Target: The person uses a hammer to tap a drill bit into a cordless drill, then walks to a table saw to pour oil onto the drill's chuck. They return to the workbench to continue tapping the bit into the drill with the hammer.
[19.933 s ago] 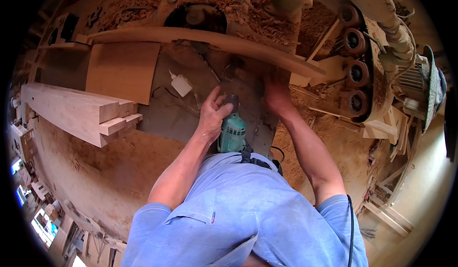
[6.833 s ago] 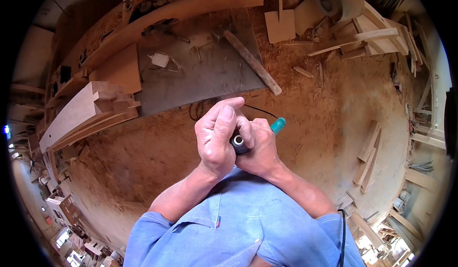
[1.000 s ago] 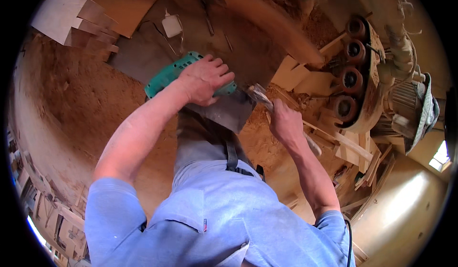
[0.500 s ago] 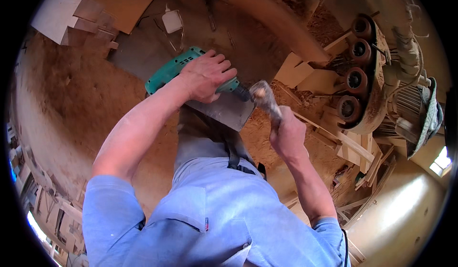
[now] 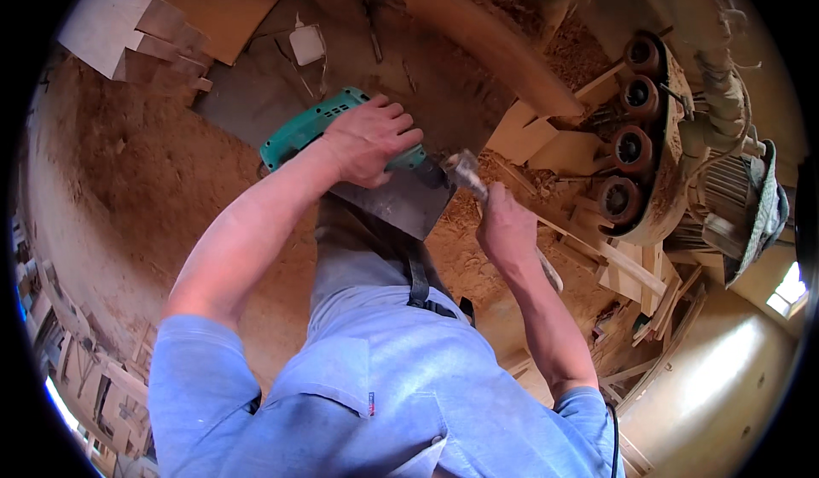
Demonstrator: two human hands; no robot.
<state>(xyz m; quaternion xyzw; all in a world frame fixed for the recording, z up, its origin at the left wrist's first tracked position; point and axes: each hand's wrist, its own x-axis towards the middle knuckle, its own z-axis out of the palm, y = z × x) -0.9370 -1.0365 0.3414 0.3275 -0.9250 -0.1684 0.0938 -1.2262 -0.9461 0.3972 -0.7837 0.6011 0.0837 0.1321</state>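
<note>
At the upper left of the frame sits a pale wooden block (image 5: 107,34); left of centre, a green power drill (image 5: 299,134) lies slantwise over the dark tabletop (image 5: 392,207), below a white bottle (image 5: 307,43); the left hand (image 5: 373,141) is closed over the drill's front body, fingers curled across its top; near the centre, the dark chuck (image 5: 432,173) points right towards the head of a hammer (image 5: 468,173), contact unclear; right of centre, the right hand (image 5: 509,226) grips the hammer's handle in a tight fist.
</note>
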